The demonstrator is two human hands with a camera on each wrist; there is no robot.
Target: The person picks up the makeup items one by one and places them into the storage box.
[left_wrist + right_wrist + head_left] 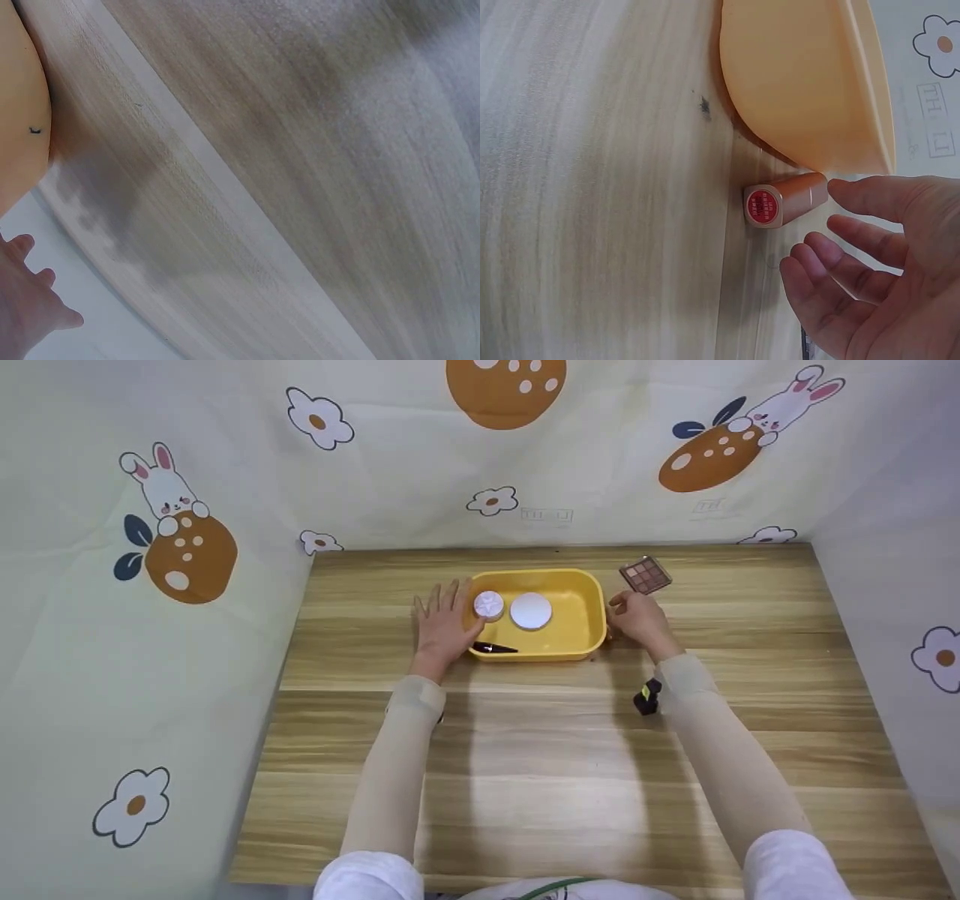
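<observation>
A yellow plastic tub [536,655] stands on the table between both hands. My left hand [442,628] lies spread at its left rim, the thumb reaching over the edge. Inside are a small round case with a star pattern [489,605], a larger white round case [531,611] and a slim black pointed tube [496,648]. Beside the tub's right end my right hand [640,617] is held with loosely bent fingers. In the right wrist view a brown lipstick tube [799,196] with a red end label lies against the tub's base, my thumb tip right at its far end.
An eyeshadow palette [646,575] lies behind my right hand, near the table's back edge. A black device [646,697] shows by the right wrist. Printed curtains [397,472] enclose the wooden table [555,780] at the back and sides.
</observation>
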